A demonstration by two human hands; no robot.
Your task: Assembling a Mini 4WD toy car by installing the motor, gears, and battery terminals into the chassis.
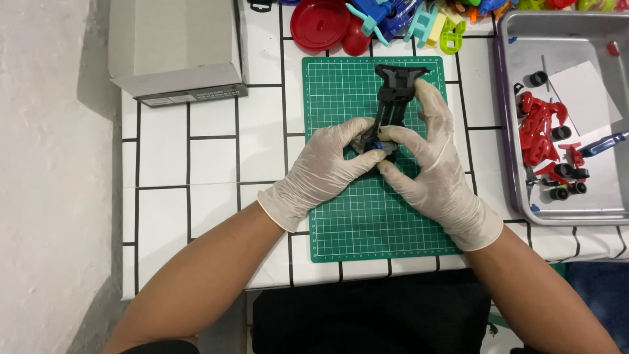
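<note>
Gripping a black plastic toy chassis (pixel 391 98) from both sides, the gloved left hand (pixel 321 172) and right hand (pixel 429 164) hold it just above a green cutting mat (pixel 354 223) beside a metal tray (pixel 508 131) of red parts (pixel 537 128).

A bright, evenly lit overhead view with soft, diffuse light that seems to come from above. Shadows are faint and short: a pale one sits under the gloved hands on the green cutting mat (pixel 367 216), and a darker band runs beside the cardboard box (pixel 173 49) and along the left edge of the white tiled table (pixel 196 164). The metal tray (pixel 508 131) shows mild sheen but no harsh glare. Focus is sharp across the centre, with grid lines crisp. Straight lines bow only slightly toward the edges. The forearms at the bottom look a little softer.
</note>
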